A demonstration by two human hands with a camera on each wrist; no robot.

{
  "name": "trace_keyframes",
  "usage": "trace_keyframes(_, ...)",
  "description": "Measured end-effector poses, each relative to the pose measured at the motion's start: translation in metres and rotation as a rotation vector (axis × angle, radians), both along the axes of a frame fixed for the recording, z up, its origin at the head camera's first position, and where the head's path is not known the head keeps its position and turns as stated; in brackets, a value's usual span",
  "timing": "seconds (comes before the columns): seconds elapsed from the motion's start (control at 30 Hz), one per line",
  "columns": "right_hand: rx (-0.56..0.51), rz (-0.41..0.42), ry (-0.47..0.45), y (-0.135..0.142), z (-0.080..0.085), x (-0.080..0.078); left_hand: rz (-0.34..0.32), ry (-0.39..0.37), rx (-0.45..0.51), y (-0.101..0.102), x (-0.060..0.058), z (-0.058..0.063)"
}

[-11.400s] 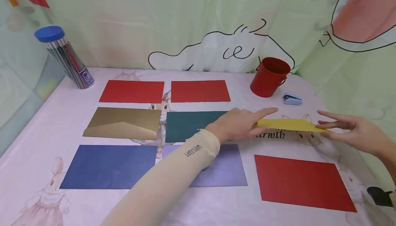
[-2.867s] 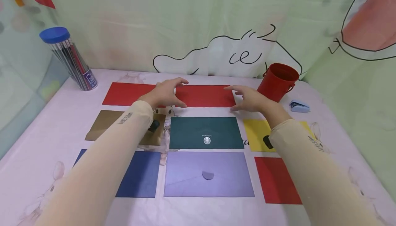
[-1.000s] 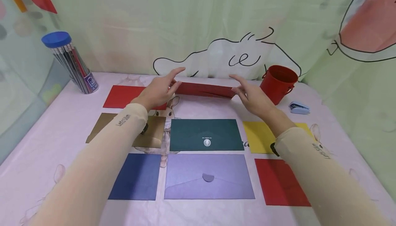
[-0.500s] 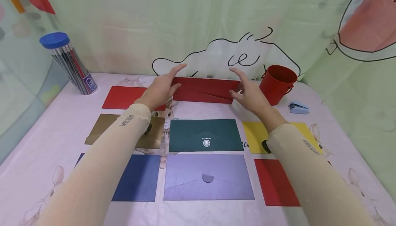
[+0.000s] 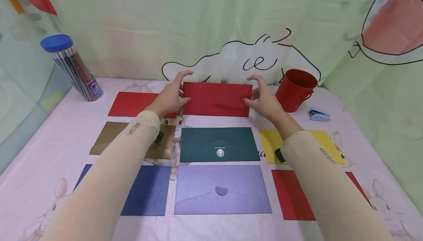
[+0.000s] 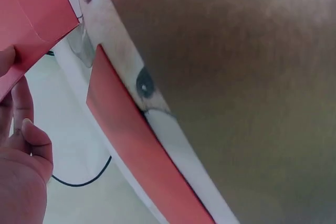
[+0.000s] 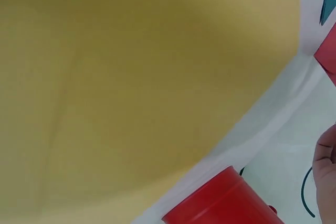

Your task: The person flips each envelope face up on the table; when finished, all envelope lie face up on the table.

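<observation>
A red envelope [image 5: 216, 99] is raised upright at the back middle of the table, its broad face toward the head camera. My left hand [image 5: 170, 96] pinches its left edge between thumb and fingers. At the opposite edge, my right hand [image 5: 265, 101] pinches it the same way. The left wrist view shows a corner of this red envelope [image 6: 39, 11] with the left hand's thumb [image 6: 6, 60] on it. Only a small corner of the envelope [image 7: 328, 56] and part of the right hand [image 7: 326, 174] appear in the right wrist view.
Around lie another red envelope [image 5: 132, 103], gold [image 5: 109, 138], dark green [image 5: 214, 140], yellow [image 5: 271, 142], blue [image 5: 148, 189], purple [image 5: 223, 200] and red [image 5: 292, 197] envelopes. A red bucket [image 5: 294, 90] and blue stapler [image 5: 318, 114] stand right; a pencil jar [image 5: 74, 68] stands left.
Both hands reached the back-middle red envelope and lifted it off the table. Over the last second it tilted upright, showing more of its face. Earlier, the hands held the yellow envelope, now lying flat.
</observation>
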State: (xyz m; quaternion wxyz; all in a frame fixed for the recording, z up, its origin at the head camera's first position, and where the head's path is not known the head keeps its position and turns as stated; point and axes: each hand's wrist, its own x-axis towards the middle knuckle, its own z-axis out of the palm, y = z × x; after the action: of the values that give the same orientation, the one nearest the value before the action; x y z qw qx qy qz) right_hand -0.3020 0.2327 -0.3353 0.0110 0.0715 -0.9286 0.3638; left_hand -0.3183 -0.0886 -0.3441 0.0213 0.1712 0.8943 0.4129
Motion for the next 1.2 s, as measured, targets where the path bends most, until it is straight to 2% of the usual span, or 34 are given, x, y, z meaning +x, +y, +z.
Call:
trace_keyframes(0.1,-0.008,-0.02,-0.032,-0.002,-0.001,-0.001,0.008,-0.051,-0.004,0.002,0.001,-0.001)
trace_keyframes(0.23,0.035,-0.037,-0.073,-0.005,-0.002,-0.002,0.022,-0.112,-0.043,0.005,0.003,-0.003)
trace_keyframes(0.43,0.108,-0.063,-0.166,-0.01,-0.002,-0.003,0.051,-0.156,-0.12,0.011,0.002,-0.007)
trace_keyframes(0.7,0.189,-0.073,-0.212,-0.021,-0.003,-0.009,0.107,-0.287,-0.197,0.018,0.002,-0.001)
trace_keyframes(0.83,0.224,-0.095,-0.215,-0.029,-0.003,-0.008,0.119,-0.241,-0.32,0.019,0.004,0.001)
trace_keyframes(0.93,0.312,-0.107,-0.184,-0.034,-0.003,-0.005,0.149,-0.15,-0.435,0.021,0.004,0.0)
trace_keyframes(1.03,0.423,-0.102,-0.134,-0.04,-0.004,-0.003,0.169,-0.085,-0.499,0.021,0.004,0.0)
trace_keyframes(1.13,0.459,-0.084,-0.102,-0.048,-0.003,-0.001,0.169,-0.062,-0.472,0.015,0.004,-0.001)
trace_keyframes(1.2,0.428,-0.06,-0.097,-0.056,-0.002,-0.001,0.153,-0.052,-0.422,0.006,0.004,0.0)
